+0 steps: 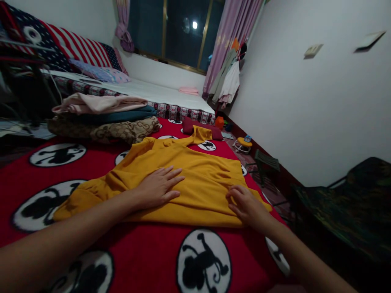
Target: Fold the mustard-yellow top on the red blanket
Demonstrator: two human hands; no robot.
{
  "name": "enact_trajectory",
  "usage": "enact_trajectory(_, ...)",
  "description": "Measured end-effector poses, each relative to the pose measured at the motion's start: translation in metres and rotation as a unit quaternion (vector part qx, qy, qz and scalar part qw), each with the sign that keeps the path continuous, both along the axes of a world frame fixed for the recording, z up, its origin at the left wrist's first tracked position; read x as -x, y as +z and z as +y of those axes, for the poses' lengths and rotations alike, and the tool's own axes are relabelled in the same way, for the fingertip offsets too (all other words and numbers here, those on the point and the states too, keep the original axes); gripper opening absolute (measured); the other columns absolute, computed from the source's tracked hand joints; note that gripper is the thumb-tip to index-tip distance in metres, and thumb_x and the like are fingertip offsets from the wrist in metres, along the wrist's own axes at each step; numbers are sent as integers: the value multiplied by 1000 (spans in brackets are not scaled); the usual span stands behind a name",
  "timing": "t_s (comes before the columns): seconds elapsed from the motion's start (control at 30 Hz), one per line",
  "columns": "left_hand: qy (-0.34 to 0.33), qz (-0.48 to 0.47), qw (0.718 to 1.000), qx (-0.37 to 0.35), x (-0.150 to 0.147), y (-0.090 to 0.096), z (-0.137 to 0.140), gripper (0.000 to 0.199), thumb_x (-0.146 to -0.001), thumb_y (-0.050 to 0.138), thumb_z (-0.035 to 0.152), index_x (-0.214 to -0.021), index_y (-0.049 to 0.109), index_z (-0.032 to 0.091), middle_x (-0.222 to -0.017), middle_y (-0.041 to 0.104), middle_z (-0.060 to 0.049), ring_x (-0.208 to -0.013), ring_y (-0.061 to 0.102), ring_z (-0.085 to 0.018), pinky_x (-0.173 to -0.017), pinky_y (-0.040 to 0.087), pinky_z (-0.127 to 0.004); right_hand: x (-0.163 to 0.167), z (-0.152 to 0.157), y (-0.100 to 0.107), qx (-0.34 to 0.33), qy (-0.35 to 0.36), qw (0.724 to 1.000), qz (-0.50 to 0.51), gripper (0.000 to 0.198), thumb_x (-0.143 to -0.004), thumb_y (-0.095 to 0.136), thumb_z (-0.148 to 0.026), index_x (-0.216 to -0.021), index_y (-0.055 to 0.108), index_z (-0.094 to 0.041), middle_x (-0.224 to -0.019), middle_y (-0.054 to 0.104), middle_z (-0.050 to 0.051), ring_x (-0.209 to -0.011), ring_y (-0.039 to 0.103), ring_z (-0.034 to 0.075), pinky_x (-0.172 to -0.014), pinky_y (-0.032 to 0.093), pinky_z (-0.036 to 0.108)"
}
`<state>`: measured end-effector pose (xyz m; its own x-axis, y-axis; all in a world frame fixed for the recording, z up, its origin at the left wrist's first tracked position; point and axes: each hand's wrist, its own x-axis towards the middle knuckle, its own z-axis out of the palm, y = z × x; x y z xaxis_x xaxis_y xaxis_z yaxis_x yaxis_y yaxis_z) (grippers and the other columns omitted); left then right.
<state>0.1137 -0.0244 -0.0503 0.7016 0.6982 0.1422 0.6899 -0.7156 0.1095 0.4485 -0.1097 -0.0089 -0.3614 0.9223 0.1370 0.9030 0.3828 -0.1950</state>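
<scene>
A yellow long-sleeved top [195, 167] lies spread on a red blanket [146, 256] with round black-and-white figure patches. One sleeve trails toward the lower left, and another part sticks out at the far side. My left hand [159, 187] rests flat on the top's middle, palm down, fingers stretched and slightly apart. Near the right end of the cloth, my right hand [244, 203] has bent fingers, with thumb and fingertips drawn together at the fabric in a pinch. Small creases run across the cloth beside it.
Folded clothes [106, 116] are piled at the back left. A dark red pillow [187, 126] lies at the blanket's far end. Beyond stands a bed [146, 87] below the window. Along the right are a small stool [265, 160] and a dark camouflage chair [351, 207].
</scene>
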Motion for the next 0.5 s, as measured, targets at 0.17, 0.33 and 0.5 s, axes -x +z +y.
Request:
enact_trajectory(0.17,5,8,1000,19,-6,7,-7,64,-91,41,61,-146,40,28,-157,28,-9,-143,28,-35,-114,23,-51,13,23,28,24,-65,996,-53,11,-80,59,-22,-82,70,-22,-88,69,4,-80,63,18,-69,42,27)
enact_trajectory(0.33,11,9,999,39,-8,13,-13,66,-91,44,59,-148,38,26,-158,24,-11,-144,24,-35,-115,21,-54,75,76,19,-14,-18,997,73,17,-83,58,-24,-96,68,-19,-96,70,6,-82,64,17,-72,43,26)
enact_trajectory(0.5,-62,-33,987,147,13,26,-5,68,-86,55,55,-145,43,22,-157,27,-12,-144,28,-30,-115,26,-45,118,107,-26,-28,-77,990,113,17,-86,55,-29,-91,67,-19,-91,69,6,-82,63,19,-68,40,27)
